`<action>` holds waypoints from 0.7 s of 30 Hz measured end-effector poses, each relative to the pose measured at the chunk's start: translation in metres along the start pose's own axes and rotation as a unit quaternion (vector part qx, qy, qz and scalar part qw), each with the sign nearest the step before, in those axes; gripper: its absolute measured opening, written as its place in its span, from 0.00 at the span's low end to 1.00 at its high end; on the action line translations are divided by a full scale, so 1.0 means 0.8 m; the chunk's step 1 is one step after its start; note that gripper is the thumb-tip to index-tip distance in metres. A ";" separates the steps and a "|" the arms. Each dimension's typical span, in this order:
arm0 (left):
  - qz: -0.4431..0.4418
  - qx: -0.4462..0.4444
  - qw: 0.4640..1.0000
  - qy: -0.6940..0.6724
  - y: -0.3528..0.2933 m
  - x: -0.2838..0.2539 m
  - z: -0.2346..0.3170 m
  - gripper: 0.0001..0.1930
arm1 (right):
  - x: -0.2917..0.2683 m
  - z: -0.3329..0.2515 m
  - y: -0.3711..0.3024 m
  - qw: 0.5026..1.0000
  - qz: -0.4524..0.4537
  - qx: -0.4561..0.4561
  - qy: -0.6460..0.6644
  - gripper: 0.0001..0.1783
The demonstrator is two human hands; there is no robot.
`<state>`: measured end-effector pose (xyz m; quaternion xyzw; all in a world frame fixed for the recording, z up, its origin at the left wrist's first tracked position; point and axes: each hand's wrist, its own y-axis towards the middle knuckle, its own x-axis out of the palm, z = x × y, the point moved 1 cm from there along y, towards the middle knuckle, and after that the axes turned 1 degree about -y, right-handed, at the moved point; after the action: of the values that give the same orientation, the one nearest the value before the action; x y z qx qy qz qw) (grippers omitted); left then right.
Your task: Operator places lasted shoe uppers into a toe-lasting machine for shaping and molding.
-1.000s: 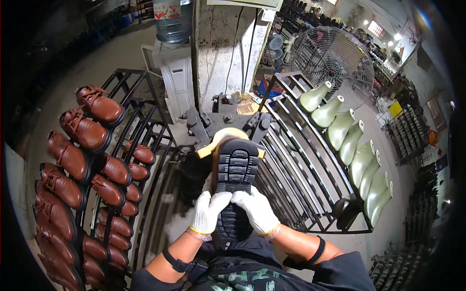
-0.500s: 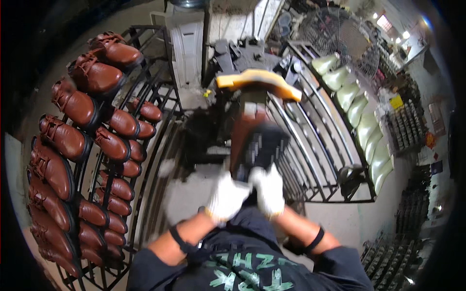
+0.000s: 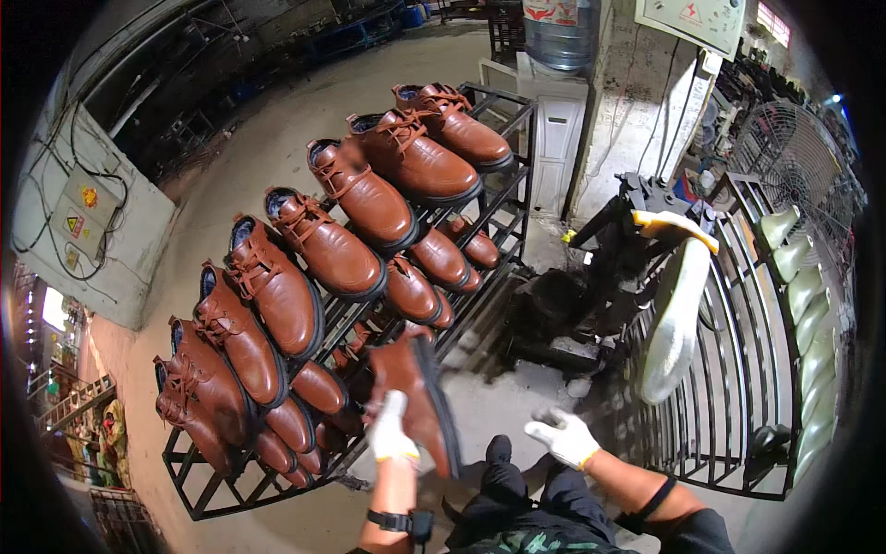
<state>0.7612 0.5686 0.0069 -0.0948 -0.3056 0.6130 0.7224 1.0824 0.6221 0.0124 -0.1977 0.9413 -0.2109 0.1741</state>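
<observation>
A brown leather shoe (image 3: 417, 392) with a black sole is tilted on end in my white-gloved left hand (image 3: 394, 430). My fingers close on its upper, just in front of the shoe rack. Away from it, over the floor, my right hand (image 3: 563, 438) is open, its glove darkened at the fingertips. To the right, a pale green shoe last (image 3: 676, 332) hangs from a dark metal stand (image 3: 637, 212), below that stand's yellow padded bar (image 3: 678, 224). Similar brown lace-up shoes (image 3: 341, 249) fill the rack on the left.
The black metal shoe rack (image 3: 221, 506) stands close on my left. A second rack (image 3: 729, 406) on the right carries several pale green lasts (image 3: 812, 314). Behind are a water bottle dispenser (image 3: 556, 120), a pillar (image 3: 637, 111) and a large caged fan (image 3: 784, 157).
Both hands were on the shoe at the stand; now only my left holds it, over by the left rack. My right hand has let go. The view has swung left, and a bare last shows.
</observation>
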 end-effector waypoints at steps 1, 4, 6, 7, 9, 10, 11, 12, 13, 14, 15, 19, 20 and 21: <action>0.011 0.088 0.994 0.065 0.039 0.006 0.019 0.33 | -0.018 0.036 0.006 0.996 -0.045 0.037 -0.072 0.32; 0.005 0.274 0.909 0.315 0.135 0.093 0.072 0.23 | -0.033 0.098 -0.018 0.975 0.024 0.192 0.113 0.21; 0.056 0.458 0.660 0.592 0.229 0.125 0.095 0.25 | -0.042 0.144 -0.016 0.966 0.027 0.228 0.116 0.20; 0.091 0.503 0.416 0.752 0.273 0.120 0.113 0.28 | -0.043 0.155 -0.010 0.971 0.029 0.213 0.107 0.19; -0.005 0.511 0.678 0.529 0.213 0.173 0.085 0.33 | -0.088 0.177 -0.015 0.978 0.123 0.164 0.027 0.18; 0.011 0.458 0.666 0.588 0.214 0.174 0.073 0.33 | -0.124 0.157 -0.022 0.974 0.160 0.160 -0.003 0.18; -0.090 0.333 0.797 0.496 0.170 0.174 0.086 0.28 | -0.174 0.145 -0.021 0.976 0.185 0.074 -0.092 0.18; -0.034 0.476 0.786 0.394 0.153 0.144 0.100 0.23 | -0.212 0.150 -0.006 0.906 0.331 0.021 -0.263 0.18; -0.018 0.475 0.813 0.338 0.132 0.116 0.113 0.22 | -0.277 0.150 0.004 0.926 0.369 -0.036 -0.075 0.21; 0.040 0.463 0.807 0.364 0.147 0.073 0.125 0.26 | -0.310 0.047 0.011 0.943 0.330 -0.043 -0.006 0.23; 0.286 0.330 0.687 0.581 0.157 0.045 0.137 0.31 | -0.278 -0.093 0.006 0.916 0.281 -0.116 0.262 0.24; 0.247 0.250 0.663 0.661 0.238 0.025 0.162 0.41 | -0.270 -0.234 0.056 0.940 0.304 -0.137 -0.067 0.48; 0.280 0.167 0.646 0.690 0.266 0.014 0.165 0.44 | -0.273 -0.255 0.075 0.943 0.300 -0.048 -0.134 0.49; 0.264 0.160 0.615 0.725 0.289 -0.010 0.169 0.46 | -0.274 -0.267 0.092 0.901 0.357 -0.029 -0.246 0.46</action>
<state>0.4936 0.5819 -0.0063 -0.4679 0.4593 0.5479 0.5195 1.1617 0.8511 0.2130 0.1007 0.8818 -0.0515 0.4578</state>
